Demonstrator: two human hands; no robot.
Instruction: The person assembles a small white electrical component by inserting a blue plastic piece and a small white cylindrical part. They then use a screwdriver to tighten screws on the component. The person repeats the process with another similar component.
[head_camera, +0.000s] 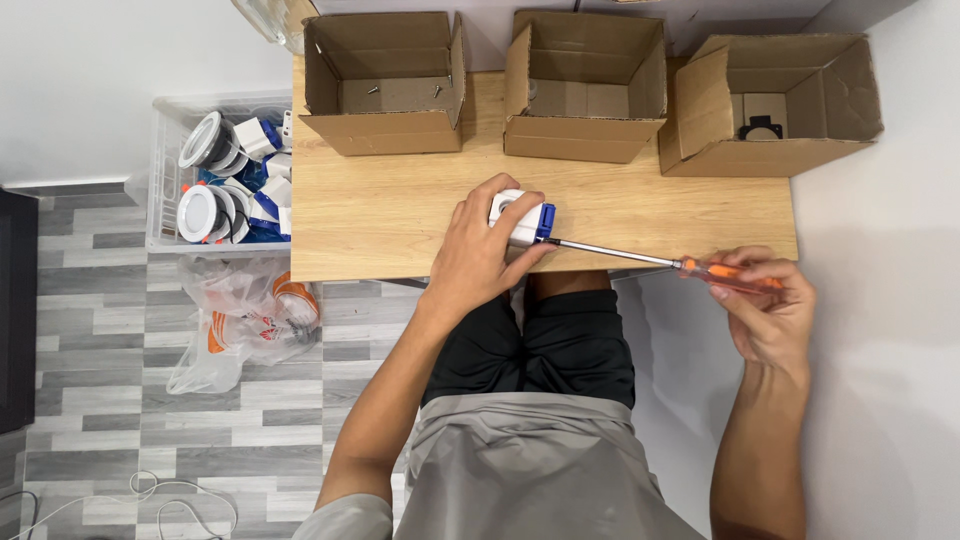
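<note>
Left hand clamped on white-and-blue device at tabletop front edge. Right hand closed round orange screwdriver handle, well right; long shaft runs leftward, tip at device's blue end. 3 cardboard boxes behind.

left hand clenched, right hand gripping

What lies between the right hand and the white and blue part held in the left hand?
In the head view, only the screwdriver's metal shaft spans that stretch, running from the orange handle in the right hand to the white and blue part under the left hand.
</note>
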